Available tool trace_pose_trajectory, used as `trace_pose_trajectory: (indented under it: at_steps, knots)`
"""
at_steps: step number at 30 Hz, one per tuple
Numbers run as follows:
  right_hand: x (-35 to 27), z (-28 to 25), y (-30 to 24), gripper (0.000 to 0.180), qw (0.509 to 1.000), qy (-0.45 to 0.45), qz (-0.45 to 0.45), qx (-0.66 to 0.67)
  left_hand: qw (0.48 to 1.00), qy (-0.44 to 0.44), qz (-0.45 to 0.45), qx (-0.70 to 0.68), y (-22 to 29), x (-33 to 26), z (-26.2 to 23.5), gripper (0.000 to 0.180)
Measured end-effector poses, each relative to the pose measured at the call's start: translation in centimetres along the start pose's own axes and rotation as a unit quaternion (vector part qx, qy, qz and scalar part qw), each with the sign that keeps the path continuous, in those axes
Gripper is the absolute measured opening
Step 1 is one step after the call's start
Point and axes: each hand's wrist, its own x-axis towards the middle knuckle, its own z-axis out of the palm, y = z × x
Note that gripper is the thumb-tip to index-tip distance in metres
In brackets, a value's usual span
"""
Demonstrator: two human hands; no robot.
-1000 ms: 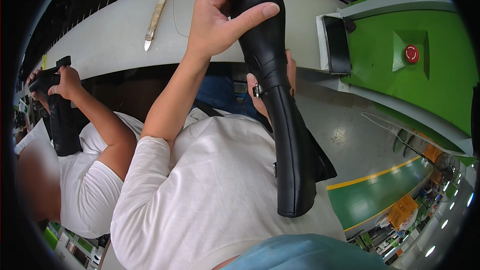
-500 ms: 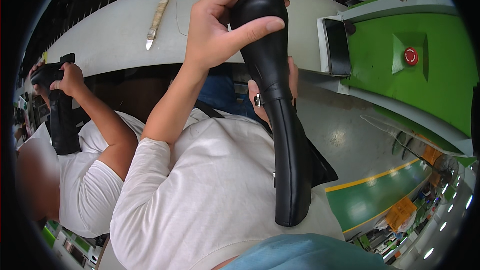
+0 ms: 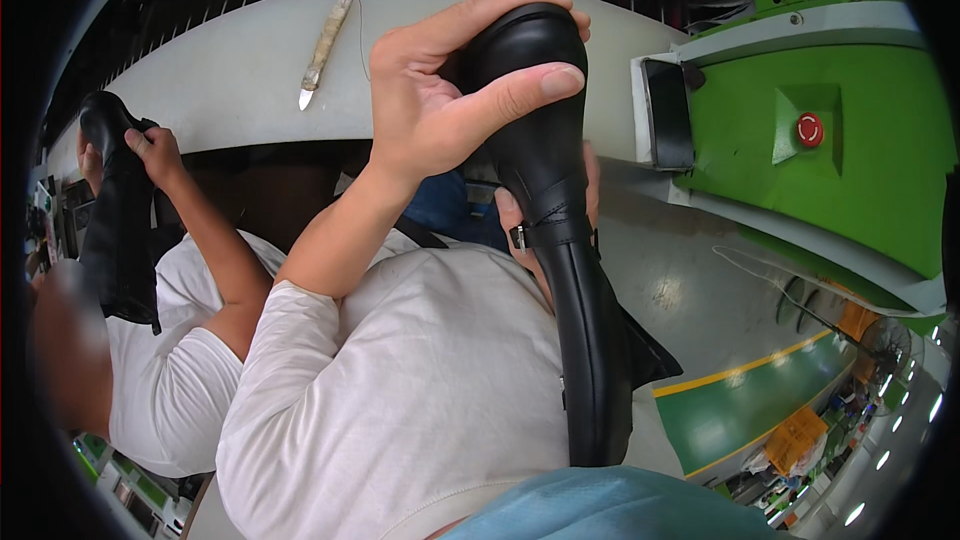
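Above the white bench (image 3: pixel 220 70), two hands (image 3: pixel 440 90) clasp one black boot (image 3: pixel 560 220).

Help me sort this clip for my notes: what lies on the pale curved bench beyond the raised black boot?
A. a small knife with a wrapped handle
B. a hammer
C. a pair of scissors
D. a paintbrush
A: a small knife with a pale wrapped handle and short pointed blade lies on the pale bench, left of the black boot.

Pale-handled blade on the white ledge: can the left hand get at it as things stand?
Probably not yet. The left hand is full, its grip closed around the black boot. The blade itself lies uncovered on the ledge.
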Motion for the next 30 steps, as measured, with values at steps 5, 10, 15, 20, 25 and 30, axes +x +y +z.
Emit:
trace_pose_trajectory:
  at_steps: [5, 10, 15, 20, 25, 30]
  knots:
    - [1.4, 0.0, 0.3, 0.083, 0.999, 0.003, -0.036, 0.029, 1.0, 0.006, 0.007, 0.002, 0.5, 0.5, 0.2, 0.043]
    - [1.9, -1.6, -0.2, 0.088, 0.999, 0.001, -0.027, 0.04, 0.997, 0.001, -0.002, 0.077, 0.9, 1.6, 1.1, 0.051]
    - [1.5, -1.8, 2.6, 0.078, 0.96, 0.087, 0.023, 0.265, 0.998, -0.018, -0.048, -0.045, 0.1, 1.0, 0.9, 0.06]
    - [2.7, -3.3, 2.9, 0.064, 0.887, 0.113, 0.089, 0.439, 0.996, -0.029, -0.078, -0.03, -1.6, -1.0, 0.7, 0.053]
    - [2.6, -3.8, 4.6, 0.059, 0.904, 0.103, 0.106, 0.401, 0.997, -0.054, -0.026, 0.038, -1.5, -0.4, 0.2, 0.045]
    - [2.6, -3.6, 5.0, 0.056, 0.915, 0.102, 0.103, 0.377, 0.984, -0.05, 0.057, 0.16, -1.8, -0.8, -0.4, 0.045]
